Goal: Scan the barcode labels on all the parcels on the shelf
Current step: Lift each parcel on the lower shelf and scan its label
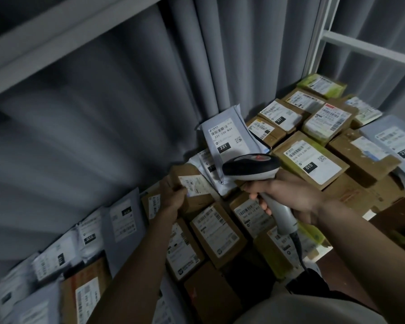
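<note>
My right hand (pixel 288 195) grips the grey handle of a barcode scanner (pixel 253 168); its black-and-white head points left over the parcels. My left hand (pixel 173 195) holds the near edge of a small brown cardboard box (pixel 197 197) with a white label (pixel 194 184), just left of the scanner head. Behind it a grey mailer bag (pixel 227 141) marked 231 leans upright against the curtain. A box (pixel 311 160) with a label marked 010 lies to the right of the scanner.
Several cardboard boxes (pixel 218 232) and grey mailer bags (pixel 122 220) with labels cover the shelf from lower left to upper right. A grey curtain (pixel 126 113) hangs behind. A white shelf board (pixel 56 43) runs overhead, and a white upright (pixel 318 36) stands at right.
</note>
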